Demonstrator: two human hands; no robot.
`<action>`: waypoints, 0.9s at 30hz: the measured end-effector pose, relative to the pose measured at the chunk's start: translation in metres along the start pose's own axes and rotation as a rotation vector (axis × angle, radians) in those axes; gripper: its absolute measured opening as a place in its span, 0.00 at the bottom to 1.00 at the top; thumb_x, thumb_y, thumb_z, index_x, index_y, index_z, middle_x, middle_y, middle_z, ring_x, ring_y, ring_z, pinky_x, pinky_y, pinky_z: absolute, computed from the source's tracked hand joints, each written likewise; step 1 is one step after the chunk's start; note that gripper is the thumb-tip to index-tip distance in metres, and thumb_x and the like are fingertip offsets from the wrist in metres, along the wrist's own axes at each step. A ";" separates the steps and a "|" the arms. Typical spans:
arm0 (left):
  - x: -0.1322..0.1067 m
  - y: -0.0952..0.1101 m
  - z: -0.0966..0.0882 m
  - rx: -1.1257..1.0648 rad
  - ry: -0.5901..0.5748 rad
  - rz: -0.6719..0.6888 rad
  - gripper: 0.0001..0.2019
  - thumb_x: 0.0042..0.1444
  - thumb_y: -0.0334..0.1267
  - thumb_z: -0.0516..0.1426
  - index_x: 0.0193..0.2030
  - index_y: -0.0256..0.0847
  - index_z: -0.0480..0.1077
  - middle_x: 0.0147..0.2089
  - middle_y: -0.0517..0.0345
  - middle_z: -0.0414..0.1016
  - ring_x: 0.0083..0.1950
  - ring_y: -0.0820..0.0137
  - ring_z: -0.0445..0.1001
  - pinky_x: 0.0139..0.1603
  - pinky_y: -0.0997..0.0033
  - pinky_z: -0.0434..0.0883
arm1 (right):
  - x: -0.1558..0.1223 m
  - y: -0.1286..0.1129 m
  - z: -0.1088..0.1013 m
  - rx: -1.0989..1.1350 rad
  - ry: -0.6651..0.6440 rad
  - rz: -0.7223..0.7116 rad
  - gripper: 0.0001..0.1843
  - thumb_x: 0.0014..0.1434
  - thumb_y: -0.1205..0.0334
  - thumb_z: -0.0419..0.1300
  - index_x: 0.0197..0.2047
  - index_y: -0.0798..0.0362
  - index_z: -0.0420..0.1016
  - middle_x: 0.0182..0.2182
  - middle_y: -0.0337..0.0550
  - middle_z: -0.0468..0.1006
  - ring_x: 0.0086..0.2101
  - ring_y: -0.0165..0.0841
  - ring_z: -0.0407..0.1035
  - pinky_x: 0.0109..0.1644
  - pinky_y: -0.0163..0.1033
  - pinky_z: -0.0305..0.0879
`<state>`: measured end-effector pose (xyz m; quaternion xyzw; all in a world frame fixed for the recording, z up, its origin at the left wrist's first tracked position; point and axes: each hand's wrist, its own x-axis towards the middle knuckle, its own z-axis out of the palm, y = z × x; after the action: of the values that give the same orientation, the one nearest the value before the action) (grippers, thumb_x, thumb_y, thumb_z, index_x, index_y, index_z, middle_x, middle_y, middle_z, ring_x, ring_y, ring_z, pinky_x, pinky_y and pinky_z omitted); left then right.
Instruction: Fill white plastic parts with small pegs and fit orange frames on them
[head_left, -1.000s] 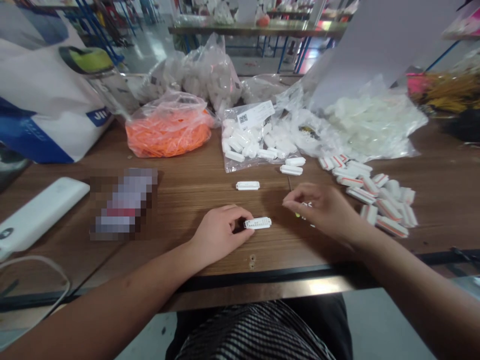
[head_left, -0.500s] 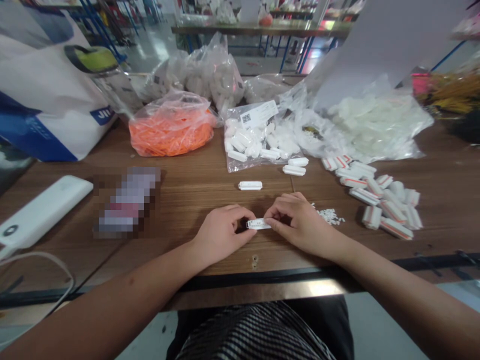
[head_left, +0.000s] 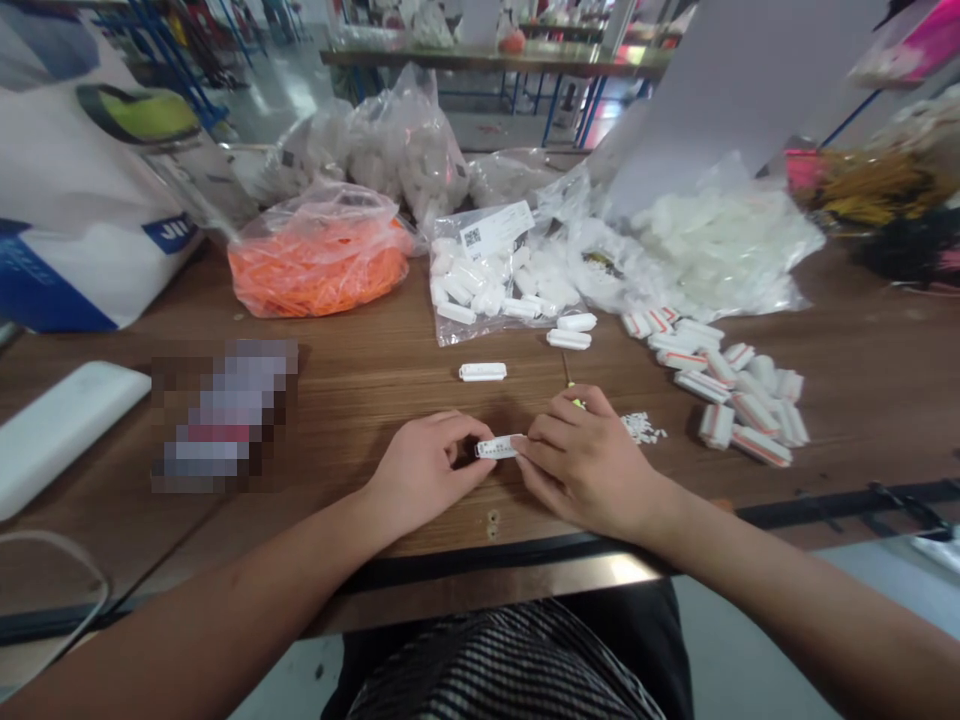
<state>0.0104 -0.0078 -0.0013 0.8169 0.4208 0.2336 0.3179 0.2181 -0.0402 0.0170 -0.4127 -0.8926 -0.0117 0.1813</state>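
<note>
A small white plastic connector [head_left: 497, 447] lies on the wooden table [head_left: 375, 390] near its front edge. My left hand [head_left: 427, 470] pinches its left end with curled fingers. My right hand [head_left: 581, 465] is closed on its right end, fingers pressed together, with a bit of something yellow-green [head_left: 576, 402] showing above the knuckles. Just right of that hand sits a small heap of tiny white pieces [head_left: 642, 428]. Another white connector [head_left: 482, 372] lies alone a little farther back.
Behind are a bag of orange parts [head_left: 315, 265], an open bag of white connectors [head_left: 495, 280], more white bags, and a pile of white-and-orange assembled pieces [head_left: 720, 385] at right. A white flat device [head_left: 60, 425] and a blurred patch lie at left.
My right hand came left from the heap of tiny pieces to the connector and closed on its right end. The left hand kept its hold.
</note>
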 end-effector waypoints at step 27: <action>0.000 -0.002 0.000 0.030 -0.020 -0.007 0.04 0.52 0.35 0.61 0.36 0.42 0.75 0.27 0.65 0.69 0.23 0.77 0.61 0.29 0.74 0.60 | -0.023 0.077 -0.023 0.144 -0.241 0.943 0.07 0.47 0.61 0.61 0.20 0.51 0.77 0.16 0.38 0.75 0.21 0.33 0.69 0.24 0.35 0.57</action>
<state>0.0092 -0.0071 -0.0034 0.8224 0.4239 0.2182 0.3104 0.2960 -0.0104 0.0203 -0.7566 -0.6218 0.1808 0.0905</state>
